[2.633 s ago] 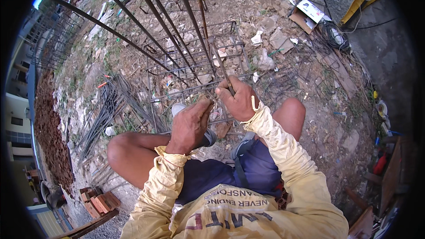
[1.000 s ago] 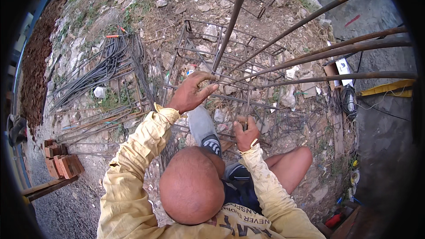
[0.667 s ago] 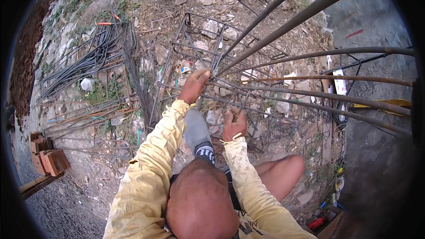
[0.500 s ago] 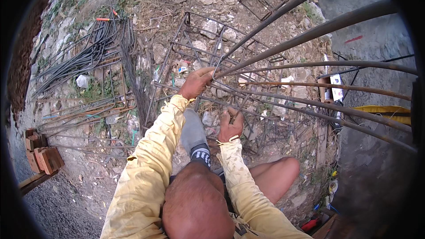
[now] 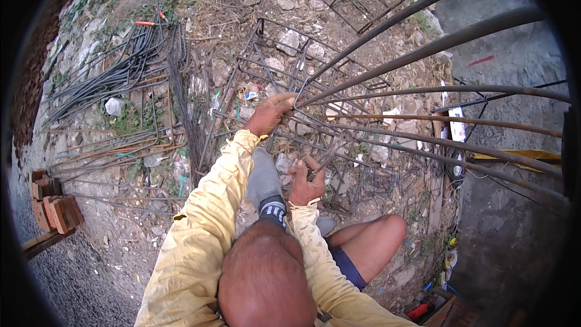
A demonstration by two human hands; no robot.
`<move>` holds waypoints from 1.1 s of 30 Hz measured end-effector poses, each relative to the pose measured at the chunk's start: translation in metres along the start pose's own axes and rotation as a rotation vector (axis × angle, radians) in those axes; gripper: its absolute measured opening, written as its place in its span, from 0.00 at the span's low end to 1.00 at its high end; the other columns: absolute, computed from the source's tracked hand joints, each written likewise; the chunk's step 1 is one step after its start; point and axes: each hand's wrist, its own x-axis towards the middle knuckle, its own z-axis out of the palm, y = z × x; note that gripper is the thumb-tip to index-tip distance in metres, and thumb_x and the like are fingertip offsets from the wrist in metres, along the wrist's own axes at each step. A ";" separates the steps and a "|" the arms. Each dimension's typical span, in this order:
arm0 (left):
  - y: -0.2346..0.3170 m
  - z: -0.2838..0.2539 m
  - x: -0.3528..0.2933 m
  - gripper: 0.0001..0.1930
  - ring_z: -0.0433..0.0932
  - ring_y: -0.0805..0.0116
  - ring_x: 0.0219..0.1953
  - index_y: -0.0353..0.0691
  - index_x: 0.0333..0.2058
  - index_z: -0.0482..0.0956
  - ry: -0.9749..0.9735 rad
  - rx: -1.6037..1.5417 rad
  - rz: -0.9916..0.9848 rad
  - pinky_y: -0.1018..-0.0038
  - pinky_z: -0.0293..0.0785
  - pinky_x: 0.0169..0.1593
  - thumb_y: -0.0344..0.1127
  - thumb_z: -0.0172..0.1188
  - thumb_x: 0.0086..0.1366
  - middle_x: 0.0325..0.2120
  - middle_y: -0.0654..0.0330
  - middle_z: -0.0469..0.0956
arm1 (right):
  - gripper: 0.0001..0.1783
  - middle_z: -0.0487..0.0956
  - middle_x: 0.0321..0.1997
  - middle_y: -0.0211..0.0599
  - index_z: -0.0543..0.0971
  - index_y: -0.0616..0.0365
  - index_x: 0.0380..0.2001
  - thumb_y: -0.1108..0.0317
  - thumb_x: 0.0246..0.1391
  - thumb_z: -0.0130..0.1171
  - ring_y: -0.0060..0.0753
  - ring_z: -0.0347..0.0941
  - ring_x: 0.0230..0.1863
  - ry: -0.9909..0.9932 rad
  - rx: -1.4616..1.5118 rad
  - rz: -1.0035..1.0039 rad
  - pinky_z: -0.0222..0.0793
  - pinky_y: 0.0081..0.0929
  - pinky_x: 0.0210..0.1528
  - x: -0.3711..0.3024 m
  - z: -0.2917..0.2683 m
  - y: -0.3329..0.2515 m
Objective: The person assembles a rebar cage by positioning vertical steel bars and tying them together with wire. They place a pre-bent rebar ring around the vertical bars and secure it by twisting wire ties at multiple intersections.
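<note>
While the left hand [image 5: 270, 115] is closed around a bent stirrup [image 5: 301, 94] on the rebar cage [image 5: 387, 139], the right hand [image 5: 305, 183] grips a lower bar [image 5: 330, 157] just beside a grey shoe [image 5: 264, 178]; loose rods [image 5: 115, 79] lie well apart on the ground.

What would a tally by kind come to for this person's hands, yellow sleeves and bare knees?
Hands at the steel bars: 2, left hand, right hand
Yellow sleeves: 2, left sleeve, right sleeve
Bare knee: 1
Total: 5
</note>
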 end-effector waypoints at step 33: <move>0.012 0.000 0.010 0.11 0.78 0.75 0.34 0.36 0.44 0.75 0.134 -0.392 0.034 0.80 0.79 0.37 0.37 0.56 0.68 0.35 0.63 0.78 | 0.10 0.78 0.36 0.45 0.81 0.62 0.38 0.73 0.52 0.60 0.42 0.76 0.37 -0.102 -0.277 -0.346 0.71 0.34 0.41 0.070 0.050 -0.027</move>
